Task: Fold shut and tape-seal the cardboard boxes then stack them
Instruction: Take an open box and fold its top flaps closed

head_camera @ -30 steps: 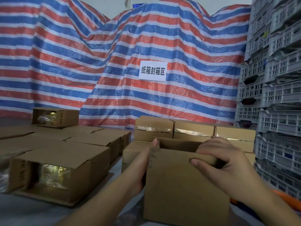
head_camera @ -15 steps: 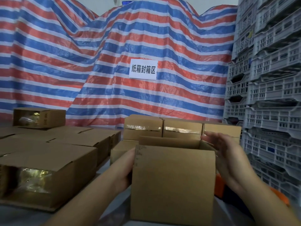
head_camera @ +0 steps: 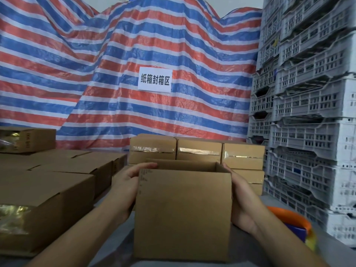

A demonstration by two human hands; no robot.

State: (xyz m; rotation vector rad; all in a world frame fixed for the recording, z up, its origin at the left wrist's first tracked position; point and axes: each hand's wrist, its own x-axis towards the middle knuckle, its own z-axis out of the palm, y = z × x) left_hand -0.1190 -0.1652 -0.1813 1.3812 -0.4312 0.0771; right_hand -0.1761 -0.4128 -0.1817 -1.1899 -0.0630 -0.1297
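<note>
Two hands are pressing against the sides of one open cardboard box (head_camera: 183,214) that is standing upright in the middle foreground on a grey surface (head_camera: 248,247). The left hand (head_camera: 128,186) is lying flat against the box's left wall, fingers straight and together, fingertips reaching up to the top left corner. The right hand (head_camera: 241,195) is cupping the right wall with its fingers extended along it; the fingertips are hiding behind the box edge. The box is plain brown corrugated card, its broad front face unmarked apart from small dark printing running down the left edge. Its top is standing open, with the inner back wall showing and no tape on it.

Just behind it, a row of sealed boxes (head_camera: 199,151) is sitting stacked in at least two layers, each carrying a shiny strip of clear tape across its front. To the left, a group of boxes lying on their sides (head_camera: 57,191) is showing glossy, yellowish wrapped contents through open ends. An orange ring-shaped object (head_camera: 292,214) with blue and yellow parts below it is lying near the right wrist; what it is cannot be told. Grey plastic crates (head_camera: 308,112) are towering in stacks on the right. A red, white and blue striped tarpaulin (head_camera: 96,74) is hanging across the background, bearing a white paper sign (head_camera: 155,79) with black characters.
</note>
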